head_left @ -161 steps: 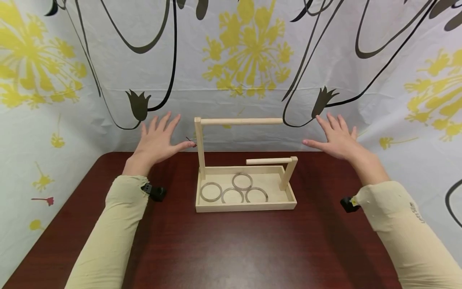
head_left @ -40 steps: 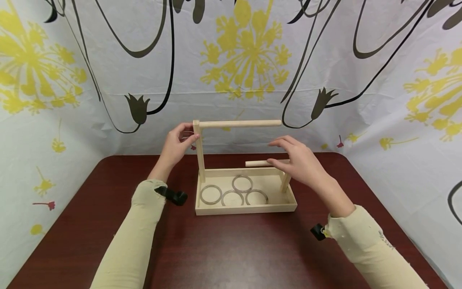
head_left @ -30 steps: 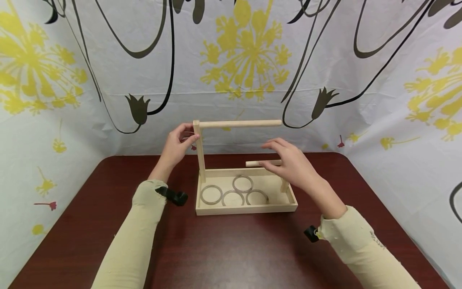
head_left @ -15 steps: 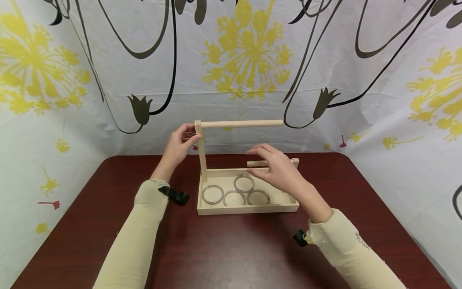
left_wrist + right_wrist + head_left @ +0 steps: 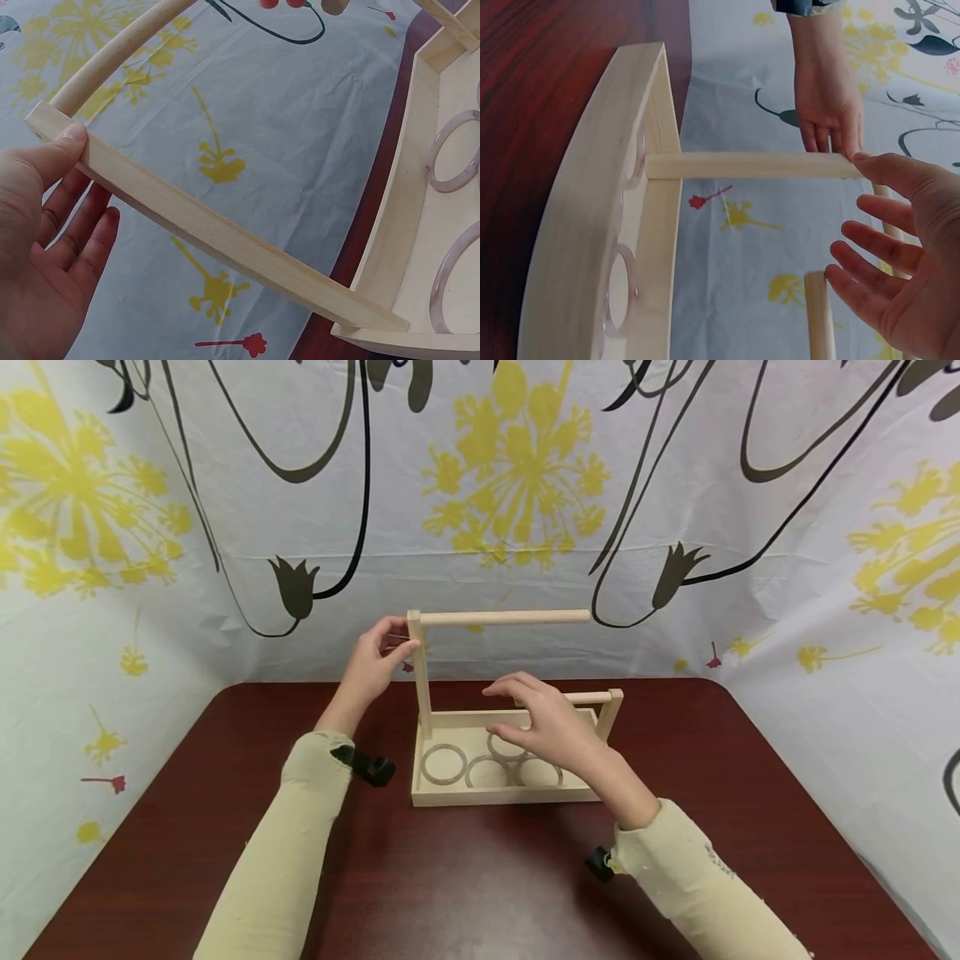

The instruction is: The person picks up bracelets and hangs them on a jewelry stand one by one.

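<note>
A pale wooden stand has a shallow tray as its base. At its left end a tall post carries a long horizontal rod. My left hand pinches this post near its top; in the left wrist view the thumb lies on the post's face, with the fingers behind. Several thin greyish rings lie flat in the tray. Over them hovers my right hand, loosely curved and holding nothing, hiding part of the rings and of the lower rod.
A short post at the tray's right end bears the lower rod, whose free end points left. The dark red table extends around the stand. Behind hangs a white patterned cloth.
First both hands were spread beside the stand. The left hand has since taken hold of the tall post. The right hand has come in past the lower rod, moving left and down over the rings.
</note>
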`<state>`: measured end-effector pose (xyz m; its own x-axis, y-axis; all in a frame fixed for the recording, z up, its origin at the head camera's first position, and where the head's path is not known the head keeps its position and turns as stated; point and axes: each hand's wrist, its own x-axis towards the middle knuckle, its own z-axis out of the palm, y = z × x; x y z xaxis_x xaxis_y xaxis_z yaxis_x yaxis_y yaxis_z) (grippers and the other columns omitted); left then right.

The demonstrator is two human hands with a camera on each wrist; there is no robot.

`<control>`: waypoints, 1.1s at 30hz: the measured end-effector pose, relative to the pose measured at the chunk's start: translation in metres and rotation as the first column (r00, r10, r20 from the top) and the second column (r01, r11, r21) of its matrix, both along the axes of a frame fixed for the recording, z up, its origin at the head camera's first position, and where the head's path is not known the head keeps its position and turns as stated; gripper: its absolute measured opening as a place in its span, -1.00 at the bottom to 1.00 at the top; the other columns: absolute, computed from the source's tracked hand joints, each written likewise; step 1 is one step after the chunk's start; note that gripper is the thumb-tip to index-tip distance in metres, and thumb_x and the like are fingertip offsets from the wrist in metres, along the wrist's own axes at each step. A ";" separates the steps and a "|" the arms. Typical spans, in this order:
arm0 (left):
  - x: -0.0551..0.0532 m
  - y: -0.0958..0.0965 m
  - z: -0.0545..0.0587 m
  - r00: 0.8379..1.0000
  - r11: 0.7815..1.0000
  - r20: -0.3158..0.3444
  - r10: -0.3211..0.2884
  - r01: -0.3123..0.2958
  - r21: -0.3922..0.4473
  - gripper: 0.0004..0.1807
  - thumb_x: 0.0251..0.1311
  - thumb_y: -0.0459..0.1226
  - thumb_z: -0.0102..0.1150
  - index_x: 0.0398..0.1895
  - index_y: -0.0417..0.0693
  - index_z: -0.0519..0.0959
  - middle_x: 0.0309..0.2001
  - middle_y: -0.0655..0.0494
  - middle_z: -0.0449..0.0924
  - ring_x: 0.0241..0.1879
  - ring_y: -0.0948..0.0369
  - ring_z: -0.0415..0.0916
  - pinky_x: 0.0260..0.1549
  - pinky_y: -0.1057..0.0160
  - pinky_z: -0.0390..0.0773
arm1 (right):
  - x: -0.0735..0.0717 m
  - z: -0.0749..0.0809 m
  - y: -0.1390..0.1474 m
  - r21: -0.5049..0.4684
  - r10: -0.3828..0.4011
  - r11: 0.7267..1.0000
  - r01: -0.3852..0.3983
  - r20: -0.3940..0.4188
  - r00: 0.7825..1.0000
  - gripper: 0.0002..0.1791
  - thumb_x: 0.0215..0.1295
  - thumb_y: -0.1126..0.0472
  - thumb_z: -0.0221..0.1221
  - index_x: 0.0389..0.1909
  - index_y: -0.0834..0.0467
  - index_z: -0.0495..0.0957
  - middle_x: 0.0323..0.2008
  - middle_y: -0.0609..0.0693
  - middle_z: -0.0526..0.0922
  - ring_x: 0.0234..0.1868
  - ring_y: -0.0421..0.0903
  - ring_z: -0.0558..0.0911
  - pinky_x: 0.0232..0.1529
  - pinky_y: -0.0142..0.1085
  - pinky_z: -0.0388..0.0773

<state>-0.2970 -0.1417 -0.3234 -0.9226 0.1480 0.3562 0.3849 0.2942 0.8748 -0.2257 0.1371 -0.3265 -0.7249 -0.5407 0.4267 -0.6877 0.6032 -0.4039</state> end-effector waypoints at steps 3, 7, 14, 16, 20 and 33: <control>0.000 0.001 0.000 1.000 1.000 0.001 -0.002 0.002 0.007 -0.61 0.43 -0.28 0.11 0.24 -0.26 0.43 0.13 -0.26 0.51 0.05 -0.10 0.54 -0.31 0.43 0.62 | 0.001 -0.003 -0.005 -0.012 0.010 1.000 -0.010 0.000 1.000 -0.56 0.22 0.11 0.39 0.12 0.05 0.59 0.11 -0.07 0.61 0.12 -0.08 0.63 0.14 -0.16 0.61; 0.001 0.001 0.001 1.000 1.000 0.000 -0.002 0.002 0.010 -0.61 0.43 -0.29 0.11 0.24 -0.27 0.43 0.13 -0.27 0.51 0.06 -0.10 0.53 -0.31 0.45 0.62 | 0.002 -0.006 -0.013 -0.018 0.025 1.000 -0.025 -0.016 1.000 -0.56 0.22 0.10 0.39 0.11 0.05 0.59 0.09 -0.08 0.62 0.12 -0.10 0.63 0.15 -0.18 0.60; 0.000 0.000 0.001 1.000 1.000 -0.003 0.004 -0.004 0.010 -0.61 0.43 -0.30 0.11 0.24 -0.27 0.44 0.12 -0.26 0.51 0.06 -0.10 0.54 -0.30 0.46 0.61 | 0.003 -0.013 -0.026 -0.016 0.061 0.998 -0.061 0.000 0.998 -0.54 0.22 0.10 0.39 0.14 0.06 0.59 0.09 -0.06 0.62 0.05 -0.10 0.64 0.08 -0.20 0.62; 0.000 0.000 0.000 1.000 1.000 -0.005 0.005 -0.005 0.009 -0.61 0.43 -0.29 0.12 0.24 -0.26 0.44 0.12 -0.26 0.52 0.06 -0.09 0.54 -0.30 0.46 0.61 | 0.003 -0.015 -0.029 -0.023 0.072 0.997 -0.072 0.012 0.997 -0.54 0.22 0.11 0.39 0.14 0.07 0.58 0.09 -0.04 0.62 0.03 -0.10 0.64 0.05 -0.21 0.63; 0.000 0.000 0.000 1.000 1.000 -0.010 0.007 -0.007 0.006 -0.61 0.43 -0.30 0.11 0.24 -0.26 0.44 0.12 -0.26 0.52 0.05 -0.09 0.54 -0.30 0.45 0.62 | 0.002 -0.023 -0.036 -0.044 0.092 0.995 -0.090 0.027 0.995 -0.54 0.21 0.14 0.40 0.13 0.08 0.58 0.08 -0.05 0.62 0.05 -0.09 0.63 0.08 -0.23 0.62; -0.001 0.000 -0.002 1.000 1.000 -0.005 0.007 -0.007 0.019 -0.61 0.42 -0.27 0.13 0.23 -0.26 0.45 0.11 -0.25 0.51 0.03 -0.11 0.55 -0.29 0.43 0.63 | -0.007 -0.051 -0.048 -0.106 0.125 0.987 -0.118 0.069 0.990 -0.52 0.20 0.16 0.41 0.12 0.21 0.57 0.02 0.07 0.65 0.05 0.05 0.66 0.09 -0.08 0.66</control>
<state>-0.2981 -0.1419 -0.3259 -0.9218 0.1347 0.3635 0.3873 0.2798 0.8785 -0.2332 0.0893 -0.3776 -0.6885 -0.5834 0.4308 -0.7188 0.4702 -0.5121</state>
